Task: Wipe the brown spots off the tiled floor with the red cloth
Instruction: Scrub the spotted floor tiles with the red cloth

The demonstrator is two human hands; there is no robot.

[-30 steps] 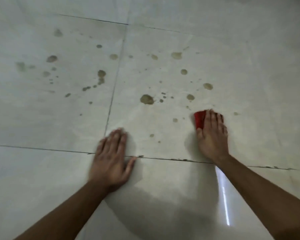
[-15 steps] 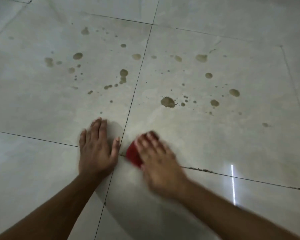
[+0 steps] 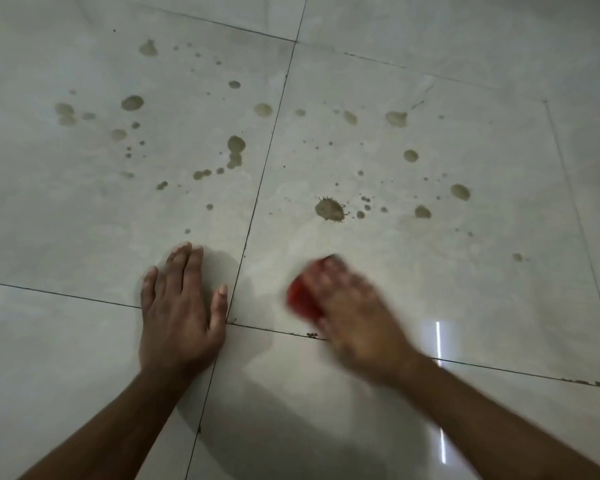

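My right hand (image 3: 357,317), blurred, presses the red cloth (image 3: 303,301) on the tiled floor (image 3: 465,271) near the brown spots (image 3: 329,209); my left hand (image 3: 179,317) lies flat, released.

Floor (image 3: 465,306): left hand (image 3: 179,317) flat at 7 o'clock; right hand (image 3: 357,320) at 5 o'clock, on cloth (image 3: 302,301); spots (image 3: 329,208) scattered from 10 to 2 o'clock, beyond both hands.

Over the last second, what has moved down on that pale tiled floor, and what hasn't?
The right hand swept the red cloth from the right side of the tile leftward to near the tile joint, and has now started back to the right; it is blurred with motion. The small spots that lay along its path are gone. The left hand stays flat on the pale tiled floor, and the farther brown spots remain unwiped.
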